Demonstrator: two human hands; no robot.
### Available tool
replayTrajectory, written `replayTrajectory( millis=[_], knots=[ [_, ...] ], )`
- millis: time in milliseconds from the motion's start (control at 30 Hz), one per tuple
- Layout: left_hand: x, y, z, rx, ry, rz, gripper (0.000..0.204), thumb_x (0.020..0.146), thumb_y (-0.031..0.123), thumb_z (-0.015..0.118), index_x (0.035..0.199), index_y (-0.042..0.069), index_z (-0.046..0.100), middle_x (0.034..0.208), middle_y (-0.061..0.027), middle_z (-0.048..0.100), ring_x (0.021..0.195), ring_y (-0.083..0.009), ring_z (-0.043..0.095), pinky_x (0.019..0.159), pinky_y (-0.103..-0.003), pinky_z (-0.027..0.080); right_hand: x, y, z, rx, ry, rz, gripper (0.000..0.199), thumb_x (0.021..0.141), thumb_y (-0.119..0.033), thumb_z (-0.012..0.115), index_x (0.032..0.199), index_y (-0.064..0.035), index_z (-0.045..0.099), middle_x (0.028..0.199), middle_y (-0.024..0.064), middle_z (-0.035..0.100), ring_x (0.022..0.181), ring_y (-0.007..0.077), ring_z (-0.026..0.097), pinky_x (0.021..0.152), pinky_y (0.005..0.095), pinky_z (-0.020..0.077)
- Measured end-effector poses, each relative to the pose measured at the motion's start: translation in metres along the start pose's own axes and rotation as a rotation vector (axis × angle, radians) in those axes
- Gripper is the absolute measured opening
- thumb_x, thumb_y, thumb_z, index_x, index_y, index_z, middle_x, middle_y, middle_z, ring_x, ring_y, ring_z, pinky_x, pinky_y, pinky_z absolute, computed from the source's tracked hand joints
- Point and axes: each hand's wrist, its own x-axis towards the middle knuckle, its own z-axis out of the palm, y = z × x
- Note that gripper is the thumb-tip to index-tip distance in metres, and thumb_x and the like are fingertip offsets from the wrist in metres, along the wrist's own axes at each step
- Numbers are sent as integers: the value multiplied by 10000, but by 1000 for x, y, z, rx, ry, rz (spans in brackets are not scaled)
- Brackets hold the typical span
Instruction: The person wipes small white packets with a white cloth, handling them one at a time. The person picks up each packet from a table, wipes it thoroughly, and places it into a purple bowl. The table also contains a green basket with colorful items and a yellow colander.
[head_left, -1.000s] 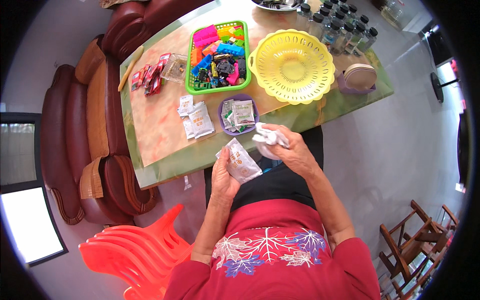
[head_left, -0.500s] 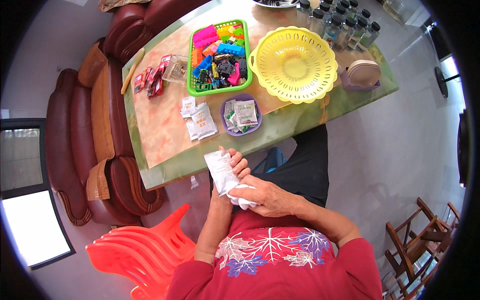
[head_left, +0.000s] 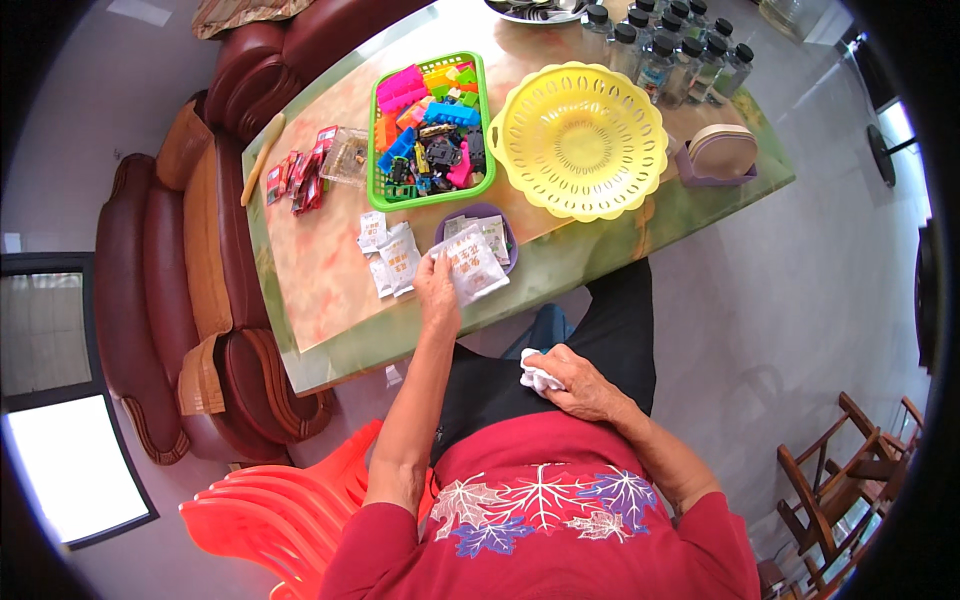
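Now the left hand (head_left: 437, 290) has reached out from the lap, pinching a white packet (head_left: 472, 268) over the purple bowl (head_left: 508, 240) on the tabletop (head_left: 320, 270), while the right hand (head_left: 575, 380) stays closed on a crumpled white wrapper (head_left: 538, 378) near the body.

Soft, even daylight fills the scene, bright enough that colours read clearly. A white, overexposed window pane (head_left: 70, 470) glows at the near left. The glossy green-and-peach marble counter (head_left: 320, 280) carries pale glare along its far end. Shadows are faint and diffuse, darkest under the counter's near edge. The fisheye lens bends straight edges toward the rim, and a black vignette rings the circular picture. Focus is sharp at centre, softer outward.
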Motion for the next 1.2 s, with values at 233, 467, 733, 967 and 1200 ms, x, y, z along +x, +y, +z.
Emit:
replayTrajectory(
  millis=[233,467,733,967,1200],
  knots=[
    [23,1,44,249,46,184,227,908,50,565,1128,-2,552,928,-45,625,806,-84,565,718,-255,479,-13,30,-5,-38,67,158,401,789,-72,630,1180,-111,549,967,186,550,894,372,570,786,402,471],
    [28,-13,48,640,103,400,407,791,81,674,1164,-4,535,998,-122,559,856,-200,555,789,-343,470,-12,45,-9,43,103,243,437,774,-50,601,1207,-90,564,967,173,551,893,334,578,808,365,470],
    [19,-20,44,852,56,412,531,701,111,713,1193,19,536,1091,-164,514,1038,-333,473,922,-426,395,-5,50,-9,45,117,255,434,767,-41,596,1199,-65,574,955,163,557,872,316,581,793,348,468],
    [22,-13,25,875,354,676,593,692,163,756,1210,43,494,1127,-152,506,1123,-337,440,987,-455,311,-1,45,-13,9,93,296,459,760,-50,607,1217,-76,568,972,165,571,880,326,590,792,358,473],
    [54,-7,-51,1054,657,47,756,565,329,834,1187,85,479,1162,-149,528,1144,-345,453,953,-489,365,1,48,-9,-33,75,282,458,763,-67,607,1220,-74,566,1017,166,578,918,325,594,818,362,472]
  ],
)
